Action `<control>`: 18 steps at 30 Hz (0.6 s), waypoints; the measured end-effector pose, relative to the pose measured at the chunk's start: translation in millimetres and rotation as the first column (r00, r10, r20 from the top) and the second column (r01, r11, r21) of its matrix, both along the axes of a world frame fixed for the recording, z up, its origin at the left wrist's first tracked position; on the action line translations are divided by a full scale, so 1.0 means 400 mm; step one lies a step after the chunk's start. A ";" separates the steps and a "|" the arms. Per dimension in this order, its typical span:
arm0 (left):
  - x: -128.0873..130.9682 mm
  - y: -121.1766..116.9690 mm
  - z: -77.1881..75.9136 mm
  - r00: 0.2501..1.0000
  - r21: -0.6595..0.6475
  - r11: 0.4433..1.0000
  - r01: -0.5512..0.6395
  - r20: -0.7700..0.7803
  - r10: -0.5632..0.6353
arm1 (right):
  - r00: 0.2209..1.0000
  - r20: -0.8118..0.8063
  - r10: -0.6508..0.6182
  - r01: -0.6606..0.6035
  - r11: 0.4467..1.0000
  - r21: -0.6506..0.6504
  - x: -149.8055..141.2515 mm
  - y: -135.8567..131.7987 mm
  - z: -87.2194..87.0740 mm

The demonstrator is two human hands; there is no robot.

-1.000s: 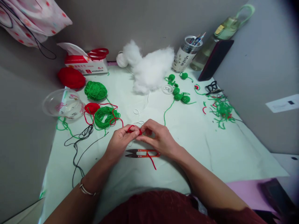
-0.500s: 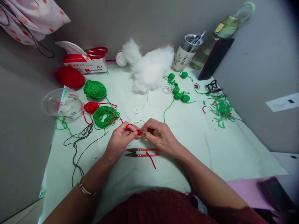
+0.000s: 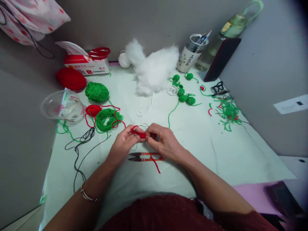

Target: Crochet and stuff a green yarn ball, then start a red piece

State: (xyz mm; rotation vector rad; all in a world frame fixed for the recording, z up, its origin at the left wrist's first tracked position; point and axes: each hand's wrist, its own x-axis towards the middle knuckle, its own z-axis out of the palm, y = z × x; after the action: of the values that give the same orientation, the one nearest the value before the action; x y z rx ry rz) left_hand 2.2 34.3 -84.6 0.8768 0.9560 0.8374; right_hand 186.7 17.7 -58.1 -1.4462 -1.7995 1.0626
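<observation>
Between the fingertips of my left hand (image 3: 126, 141) is a small red yarn piece (image 3: 142, 135), apparently crocheted. Red yarn (image 3: 134, 127) loops over those fingers and runs back to a small red yarn ball (image 3: 93, 110). My right hand (image 3: 163, 138) is pinched closed against the right end of the red piece; whatever its fingertips grip is hidden. Just below both hands lie orange thread snips (image 3: 145, 157), blades to the left, with a short red yarn scrap (image 3: 156, 165) across the handle. Thin pale thread (image 3: 143, 125) shows behind the fingers.
At left are green yarn (image 3: 97, 92), a clear plastic bowl (image 3: 51, 104), black cord (image 3: 76, 157) and a tissue box (image 3: 86, 67). White stuffing (image 3: 156, 69) sits at the back. Small green crocheted balls (image 3: 182, 98), yarn scraps (image 3: 228, 112), a pencil jar (image 3: 189, 57) and a bottle (image 3: 207, 57) are rightward.
My right fingertips have shifted slightly and closed in on the red piece, and a small yellowish bit at them has gone from sight. The red loop on my left fingers lies a little differently.
</observation>
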 end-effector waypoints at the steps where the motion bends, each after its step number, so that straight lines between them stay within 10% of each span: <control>1: -0.001 0.000 0.002 1.000 -0.003 1.000 0.006 0.005 -0.006 | 1.000 0.002 0.000 0.000 1.000 0.002 0.000 0.000 0.001; 18: 0.005 0.012 0.004 0.995 0.041 0.995 -0.095 -0.035 0.097 | 0.989 0.113 -0.096 0.074 0.980 0.187 0.012 0.003 -0.003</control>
State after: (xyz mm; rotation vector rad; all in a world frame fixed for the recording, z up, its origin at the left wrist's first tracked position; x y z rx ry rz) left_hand 4.1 39.1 -83.2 0.8884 1.0230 0.9277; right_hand 191.4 19.1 -59.5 -1.4887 -1.8486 0.7596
